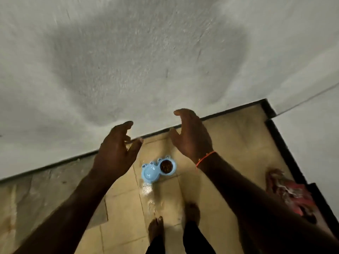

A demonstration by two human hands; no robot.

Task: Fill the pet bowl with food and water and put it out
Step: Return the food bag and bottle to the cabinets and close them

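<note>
The scene is dim and warm-toned, the light seeming to fall from above and behind the camera. A broad, soft-edged grey shadow spreads over the rough off-white plastered wall (146, 57), darkest in the middle and fading outward. The beige tiled floor (229, 143) carries a bright glare streak on a wet patch just below the pale blue plastic double pet bowl (150, 173). Motion blur smears the wall texture and the red patterned packet (291, 197) at the right edge. Wide-angle distortion bends the black skirting strip (286, 153). Both forearms are underexposed, with little detail.
</note>
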